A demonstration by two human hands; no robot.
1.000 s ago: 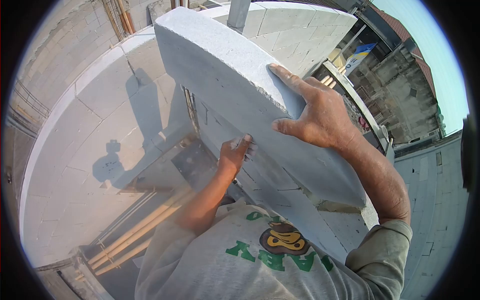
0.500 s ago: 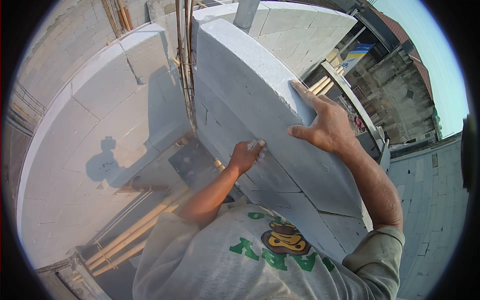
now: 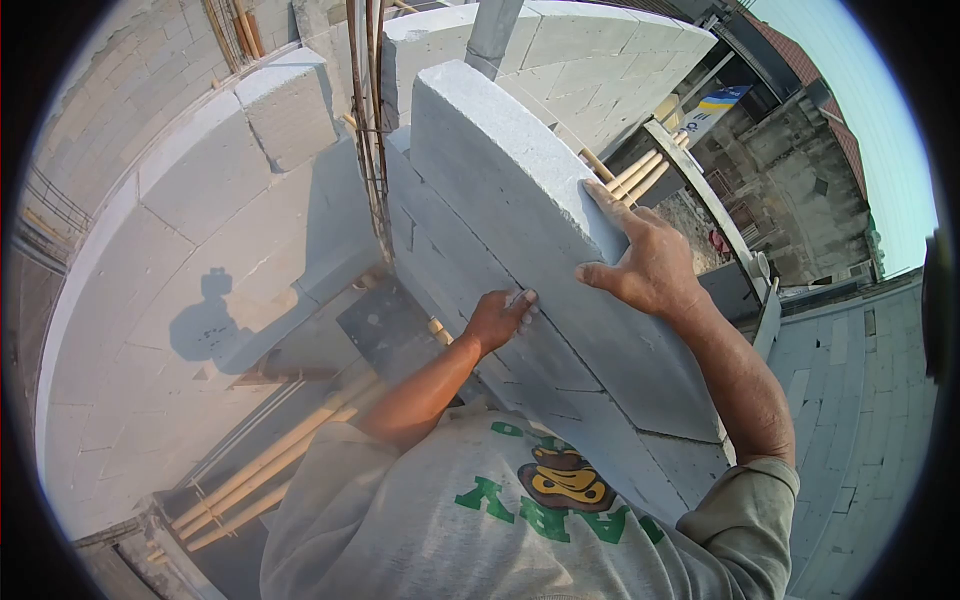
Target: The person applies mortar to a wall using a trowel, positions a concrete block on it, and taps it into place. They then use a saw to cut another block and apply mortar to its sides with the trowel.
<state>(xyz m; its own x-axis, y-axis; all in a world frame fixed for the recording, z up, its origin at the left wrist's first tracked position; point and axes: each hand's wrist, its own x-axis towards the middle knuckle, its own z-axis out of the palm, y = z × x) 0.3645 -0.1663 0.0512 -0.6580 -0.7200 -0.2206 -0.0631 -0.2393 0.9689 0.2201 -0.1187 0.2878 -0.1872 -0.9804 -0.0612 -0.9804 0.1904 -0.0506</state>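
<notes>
A large light-grey aerated concrete block [image 3: 510, 205] stands on edge on top of the block wall [image 3: 440, 235] in front of me. My right hand [image 3: 650, 262] grips the block's upper edge, with the forefinger stretched along the top and the thumb on the near face. Its other fingers are partly hidden. My left hand [image 3: 503, 320] is closed in a fist against the wall, at the joint just under the block. The thumb and fingertips are whitened with dust. Whether anything small is inside that fist I cannot make out.
Vertical reinforcing bars [image 3: 370, 130] and a grey pipe [image 3: 492, 40] rise beyond the block. A second block wall [image 3: 200, 190] curves on the left, bearing my shadow. Bamboo poles [image 3: 280, 450] lie below left. Further poles and a banner [image 3: 712, 108] are at the right.
The block has shifted along the wall toward me, its far end drawing away from the bars and uncovering the wall top there. My hands stay at nearly the same places.
</notes>
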